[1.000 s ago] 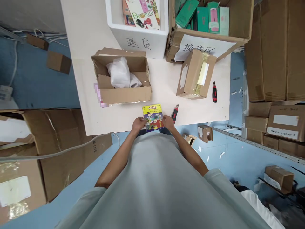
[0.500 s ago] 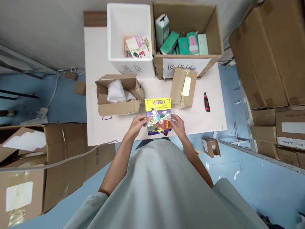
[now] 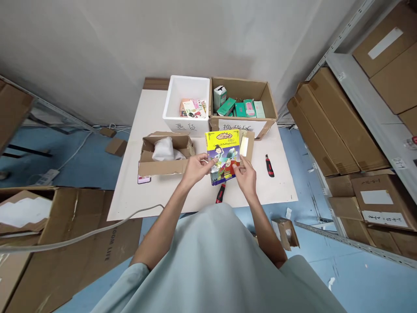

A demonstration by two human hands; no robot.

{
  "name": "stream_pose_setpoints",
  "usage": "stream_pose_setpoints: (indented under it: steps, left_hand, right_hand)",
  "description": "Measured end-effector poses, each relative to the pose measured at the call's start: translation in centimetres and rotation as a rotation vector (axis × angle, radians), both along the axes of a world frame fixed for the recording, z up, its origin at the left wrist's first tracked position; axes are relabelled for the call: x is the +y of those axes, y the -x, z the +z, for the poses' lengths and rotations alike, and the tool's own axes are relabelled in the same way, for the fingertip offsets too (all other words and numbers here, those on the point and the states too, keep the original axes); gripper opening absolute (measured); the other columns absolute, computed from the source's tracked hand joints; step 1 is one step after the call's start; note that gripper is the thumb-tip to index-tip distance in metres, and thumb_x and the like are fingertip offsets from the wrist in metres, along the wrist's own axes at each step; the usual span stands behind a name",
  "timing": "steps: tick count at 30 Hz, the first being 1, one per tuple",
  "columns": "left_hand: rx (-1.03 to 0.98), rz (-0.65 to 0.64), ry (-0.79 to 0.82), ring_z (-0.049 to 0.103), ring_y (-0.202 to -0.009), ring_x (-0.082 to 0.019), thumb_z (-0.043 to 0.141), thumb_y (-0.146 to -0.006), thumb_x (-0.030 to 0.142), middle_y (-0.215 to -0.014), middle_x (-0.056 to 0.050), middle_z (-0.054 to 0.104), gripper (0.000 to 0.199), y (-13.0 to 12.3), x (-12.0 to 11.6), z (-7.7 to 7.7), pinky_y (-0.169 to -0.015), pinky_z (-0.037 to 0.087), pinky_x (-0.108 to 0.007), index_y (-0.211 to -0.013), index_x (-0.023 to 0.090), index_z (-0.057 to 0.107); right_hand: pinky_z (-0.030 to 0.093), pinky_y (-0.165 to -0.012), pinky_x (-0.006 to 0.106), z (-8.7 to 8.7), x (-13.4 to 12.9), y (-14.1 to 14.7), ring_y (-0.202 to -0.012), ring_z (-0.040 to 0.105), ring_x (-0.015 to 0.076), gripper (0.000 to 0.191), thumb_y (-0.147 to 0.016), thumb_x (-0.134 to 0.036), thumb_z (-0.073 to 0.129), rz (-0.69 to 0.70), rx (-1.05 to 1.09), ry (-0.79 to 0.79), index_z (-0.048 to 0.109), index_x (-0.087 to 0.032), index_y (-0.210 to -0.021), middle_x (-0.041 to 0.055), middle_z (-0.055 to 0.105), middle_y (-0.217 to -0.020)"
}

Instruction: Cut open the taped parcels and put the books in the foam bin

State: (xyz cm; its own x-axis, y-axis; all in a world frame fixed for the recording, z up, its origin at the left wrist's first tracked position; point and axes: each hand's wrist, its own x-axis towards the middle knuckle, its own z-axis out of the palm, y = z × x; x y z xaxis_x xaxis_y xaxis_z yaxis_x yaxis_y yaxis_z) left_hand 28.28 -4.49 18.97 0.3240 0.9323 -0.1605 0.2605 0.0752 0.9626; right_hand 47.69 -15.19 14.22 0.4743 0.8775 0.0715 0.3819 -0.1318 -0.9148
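Between my hands, above the table's front part, a book (image 3: 223,155) with a yellow and purple cartoon cover is held up, its front facing me. My left hand (image 3: 196,169) grips its left edge, thumb on the cover. My right hand (image 3: 245,175) pinches its lower right side, thumb in front. Behind the book sits a taped cardboard box (image 3: 249,150) with a white label, partly hidden. An opened small carton (image 3: 163,168) with white wrapped padding (image 3: 163,149) inside stands left of the book. Beneath the book a red and black box cutter (image 3: 220,193) lies on the table.
A white foam box (image 3: 167,102) with booklets and a cardboard box (image 3: 271,104) with green packages stand at the back. Another box cutter (image 3: 269,166) lies right; a phone (image 3: 143,179) lies left. A cable (image 3: 130,214) crosses the front left edge. Boxes and shelving flank the table.
The view has tilted up, showing more wall. Both hands still hold the book, which is now raised more upright; the phone and the box cutter beneath it show more.
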Motion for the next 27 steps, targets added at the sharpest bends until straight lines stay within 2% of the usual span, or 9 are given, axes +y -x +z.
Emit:
stream_pose_setpoints:
  steps: [3, 5, 7, 10, 14, 18, 20, 23, 27]
  left_hand:
    - [0.199, 0.105, -0.139, 0.071, -0.062, -0.021, 0.081, -0.088, 0.057, -0.071, -0.003, 0.075, 0.038, -1.5, -0.7, -0.1, -0.061, 0.047, -0.030, -0.085, 0.020, 0.074]
    - [0.323, 0.139, -0.228, 0.076, -0.073, -0.024, 0.077, -0.093, 0.047, -0.081, -0.005, 0.080, 0.027, -2.3, -1.5, 0.0, -0.070, 0.051, -0.032, -0.088, 0.020, 0.076]
    - [0.400, 0.133, -0.292, 0.079, -0.082, -0.026, 0.076, -0.095, 0.041, -0.090, -0.007, 0.083, 0.021, -2.8, -2.4, 0.1, -0.077, 0.054, -0.034, -0.091, 0.021, 0.078]
    - [0.366, 0.065, -0.313, 0.081, -0.092, -0.027, 0.076, -0.097, 0.040, -0.101, -0.008, 0.085, 0.018, -2.7, -3.1, -0.2, -0.085, 0.058, -0.035, -0.096, 0.022, 0.079]
    - [0.165, 0.054, -0.250, 0.081, -0.109, -0.029, 0.074, -0.102, 0.046, -0.124, -0.013, 0.085, 0.031, -0.5, -1.6, -1.7, -0.100, 0.060, -0.040, -0.116, 0.020, 0.083]
    - [-0.028, 0.174, -0.004, 0.078, -0.122, -0.036, 0.089, -0.086, 0.072, -0.145, -0.022, 0.078, 0.076, 4.0, 1.3, -2.6, -0.106, 0.062, -0.047, -0.135, 0.015, 0.080]
    - [-0.209, 0.027, 0.139, 0.076, -0.129, -0.038, 0.090, -0.081, 0.081, -0.143, -0.021, 0.080, 0.084, 6.2, 2.1, -2.1, -0.110, 0.061, -0.049, -0.133, 0.015, 0.083]
    - [-0.428, -0.194, 0.255, 0.079, -0.124, -0.038, 0.093, -0.078, 0.082, -0.134, -0.020, 0.084, 0.082, 8.4, 2.5, -0.7, -0.109, 0.061, -0.050, -0.128, 0.018, 0.087]
    - [-0.496, -0.253, 0.287, 0.083, -0.116, -0.037, 0.100, -0.073, 0.075, -0.128, -0.018, 0.086, 0.076, 9.5, 2.7, 1.2, -0.106, 0.064, -0.050, -0.122, 0.018, 0.090]
  right_hand:
    - [0.065, -0.114, 0.046, 0.1, 0.0, 3.2, -0.152, 0.064, 0.0358, 0.084, -0.102, -0.049, 0.073, 0.124, -0.196, 0.057, 0.050, -0.018, -0.176, 0.0202, 0.050, -0.180]
    - [0.058, -0.125, 0.048, -0.1, 0.1, 5.7, -0.164, 0.054, 0.0368, 0.087, -0.100, -0.039, 0.074, 0.167, -0.319, 0.120, 0.045, -0.016, -0.178, 0.0200, 0.049, -0.181]
    - [0.058, -0.124, 0.048, -0.3, 0.5, 7.5, -0.162, 0.057, 0.0369, 0.080, -0.100, -0.030, 0.068, 0.140, -0.383, 0.192, 0.047, -0.013, -0.176, 0.0214, 0.055, -0.176]
    - [0.063, -0.109, 0.047, -0.2, 1.4, 8.1, -0.136, 0.076, 0.0383, 0.060, -0.106, -0.025, 0.058, 0.068, -0.364, 0.307, 0.061, -0.014, -0.165, 0.0232, 0.076, -0.151]
    - [0.064, -0.097, 0.045, 0.9, 2.6, 6.3, -0.106, 0.083, 0.0360, 0.043, -0.111, -0.045, 0.057, -0.007, -0.105, 0.230, 0.080, -0.017, -0.135, 0.0164, 0.088, -0.110]
    - [0.068, -0.096, 0.046, 3.0, 2.7, 4.6, -0.110, 0.083, 0.0346, 0.056, -0.092, -0.071, 0.078, 0.031, 0.474, 0.001, 0.082, -0.021, -0.118, 0.0109, 0.088, -0.112]
    - [0.069, -0.098, 0.047, 4.2, 2.6, 4.4, -0.113, 0.083, 0.0346, 0.061, -0.082, -0.071, 0.088, 0.041, 0.683, -0.025, 0.082, -0.022, -0.118, 0.0096, 0.088, -0.115]
    - [0.070, -0.099, 0.046, 5.6, 2.5, 5.0, -0.112, 0.084, 0.0336, 0.061, -0.076, -0.066, 0.096, 0.033, 0.794, -0.039, 0.083, -0.023, -0.116, 0.0086, 0.089, -0.115]
    - [0.071, -0.097, 0.044, 6.1, 2.8, 6.7, -0.108, 0.085, 0.0317, 0.057, -0.076, -0.065, 0.097, 0.046, 0.816, -0.034, 0.084, -0.024, -0.114, 0.0071, 0.089, -0.118]
